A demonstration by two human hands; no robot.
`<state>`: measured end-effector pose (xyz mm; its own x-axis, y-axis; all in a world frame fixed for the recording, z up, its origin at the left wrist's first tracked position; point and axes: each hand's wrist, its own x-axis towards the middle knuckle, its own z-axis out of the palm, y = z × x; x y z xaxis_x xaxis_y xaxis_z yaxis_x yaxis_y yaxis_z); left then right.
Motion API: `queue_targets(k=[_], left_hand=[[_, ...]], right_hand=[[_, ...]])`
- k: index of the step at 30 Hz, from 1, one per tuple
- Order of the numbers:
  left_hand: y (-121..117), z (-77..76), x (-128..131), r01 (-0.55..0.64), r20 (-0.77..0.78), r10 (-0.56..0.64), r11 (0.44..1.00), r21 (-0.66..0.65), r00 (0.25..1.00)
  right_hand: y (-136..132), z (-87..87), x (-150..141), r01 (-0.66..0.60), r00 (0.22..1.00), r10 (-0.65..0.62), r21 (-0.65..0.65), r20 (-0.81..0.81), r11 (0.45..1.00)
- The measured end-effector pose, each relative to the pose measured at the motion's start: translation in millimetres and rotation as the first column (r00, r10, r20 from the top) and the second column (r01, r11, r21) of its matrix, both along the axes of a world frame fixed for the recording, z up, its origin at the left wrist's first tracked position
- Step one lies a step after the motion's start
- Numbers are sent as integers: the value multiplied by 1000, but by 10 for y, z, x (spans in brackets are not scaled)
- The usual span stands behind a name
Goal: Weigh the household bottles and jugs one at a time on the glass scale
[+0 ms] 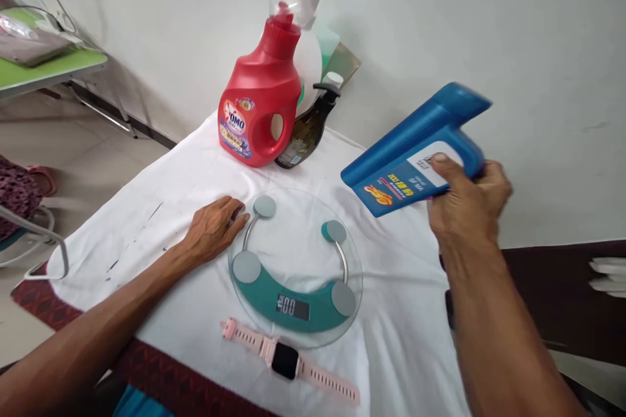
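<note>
My right hand (464, 202) grips a blue plastic bottle (411, 156) near its neck end, the thumb across its printed label. The bottle is tilted in the air, to the right of a round glass bathroom scale (288, 306) and apart from it. The scale's display (292, 307) reads 0.0, and nothing lies on its glass. At the scale's left edge my left hand (215, 228) rests on the white cloth, fingers stretched out, its fingertips by the glass. In front of the scale a pink-strapped smartwatch (284, 359) lies flat with a dark screen.
A red detergent jug (259, 98) and a dark pump bottle (310, 124) stand at the back, other containers behind them. White cloth (161, 241) covers the table. To the left are a green table (63, 68) and part of a person (19, 202). A wall rises behind.
</note>
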<state>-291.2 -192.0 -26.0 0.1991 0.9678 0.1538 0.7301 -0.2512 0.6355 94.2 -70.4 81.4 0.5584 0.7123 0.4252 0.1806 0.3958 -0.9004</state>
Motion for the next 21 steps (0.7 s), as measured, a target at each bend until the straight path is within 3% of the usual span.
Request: queue_targets(k=[4,8,14,21], left_hand=[[1,-12,-9,2,-2,-2,1000,-1,1000],[1,-9,-14,8,-3,-8,1000,7,1000],[-2,14,-10,16,-16,-15,1000,24,1000],[1,38,-5,19,-16,-18,1000,18,1000]], right_hand=[[-837,240,-443,-118,993,117,-68,-12,991],[-1413,244,-855,-170,985,164,-167,-47,971],[-1705,-38,-1088,-228,974,221,-203,-56,952],[-1846,-266,-1024,-206,966,235,-221,112,953]])
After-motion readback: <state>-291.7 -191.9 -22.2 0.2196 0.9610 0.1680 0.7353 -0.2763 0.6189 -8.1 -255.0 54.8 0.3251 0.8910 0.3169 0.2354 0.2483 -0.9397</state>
